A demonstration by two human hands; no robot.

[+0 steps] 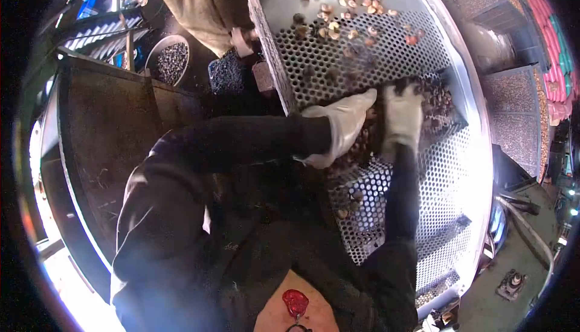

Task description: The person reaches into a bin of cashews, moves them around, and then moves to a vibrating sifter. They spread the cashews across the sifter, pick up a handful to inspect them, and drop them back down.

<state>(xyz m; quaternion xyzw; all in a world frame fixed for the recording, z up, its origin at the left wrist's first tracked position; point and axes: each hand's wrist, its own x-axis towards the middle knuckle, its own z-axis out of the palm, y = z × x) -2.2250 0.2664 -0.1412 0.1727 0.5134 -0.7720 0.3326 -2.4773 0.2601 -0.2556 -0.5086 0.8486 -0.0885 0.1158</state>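
white-gloved left hand [347, 123] points its fingers forward, held together; white-gloved right hand [403, 116] is blurred, and whether either grips anything i cannot tell. small, dark-brown nuts [366, 135] lie between them on a silvery perforated metal sheet [444, 157].

The single head-worn camera looks forward and steeply down from above the wearer's torso [260, 235], which fills the lower middle at close range. The wide, circular field darkens at the corners and bends straight edges. The left hand [344, 125], right hand [403, 114] and perforated metal plate [444, 166] lie near, around and right of centre; surroundings recede toward the rim.
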